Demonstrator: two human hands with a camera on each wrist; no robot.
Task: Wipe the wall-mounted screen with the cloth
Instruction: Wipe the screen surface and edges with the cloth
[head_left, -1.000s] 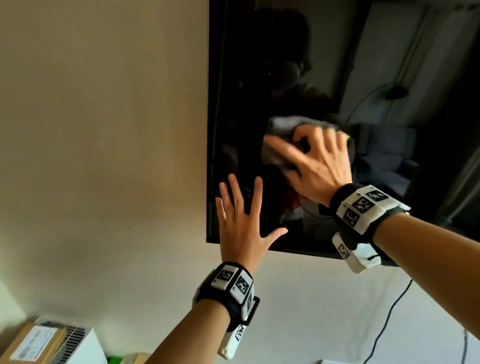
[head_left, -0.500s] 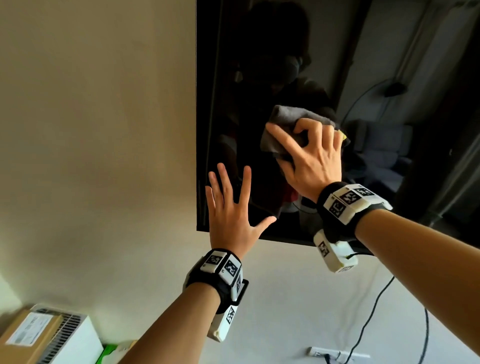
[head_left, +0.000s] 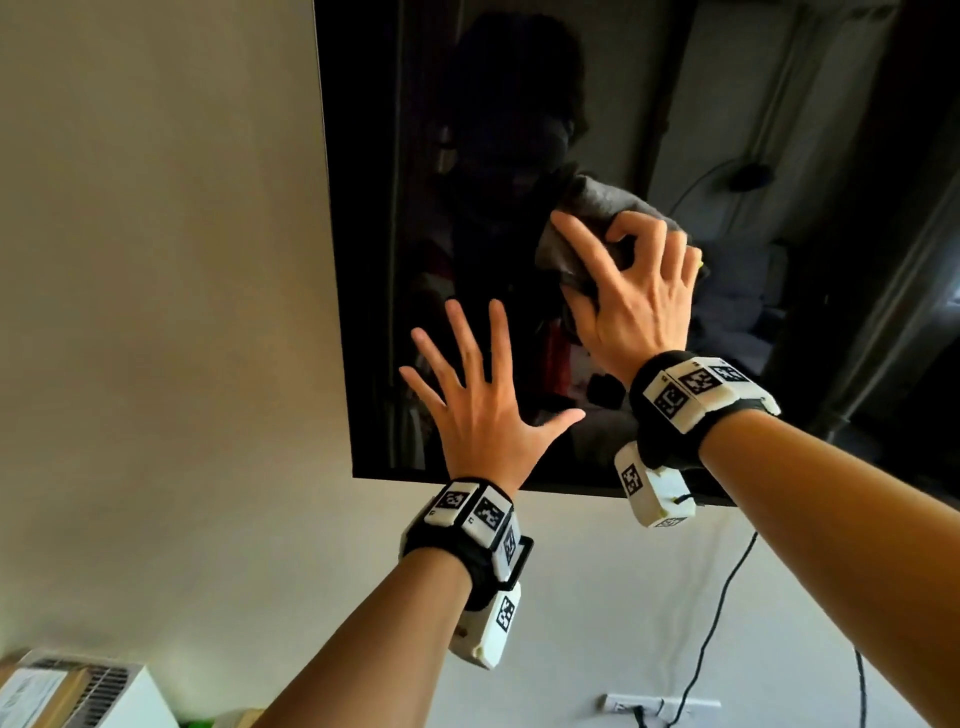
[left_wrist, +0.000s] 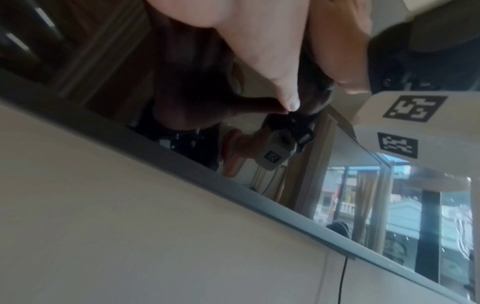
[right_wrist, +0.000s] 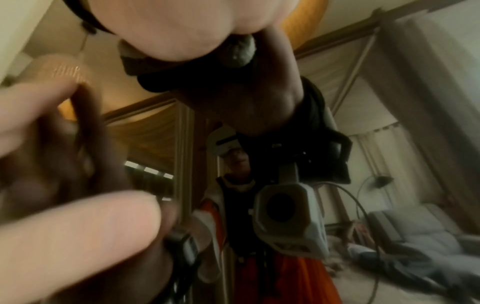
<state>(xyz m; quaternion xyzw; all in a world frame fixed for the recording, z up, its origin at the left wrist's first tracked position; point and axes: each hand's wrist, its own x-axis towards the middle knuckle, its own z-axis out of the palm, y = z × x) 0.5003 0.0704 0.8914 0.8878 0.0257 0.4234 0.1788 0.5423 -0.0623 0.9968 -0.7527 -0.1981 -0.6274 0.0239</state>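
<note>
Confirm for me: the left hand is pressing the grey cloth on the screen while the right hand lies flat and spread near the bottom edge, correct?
Hands are swapped. The head view shows the right hand holding the grey cloth on the screen, and the left hand spread flat near the bottom edge.

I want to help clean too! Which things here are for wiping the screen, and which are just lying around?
For the job:
- screen on the wall
- grey cloth, bunched under the right hand
- left hand, flat with fingers spread, over the screen's lower corner

Just lying about:
- black cable
- wall socket
- cardboard box
</note>
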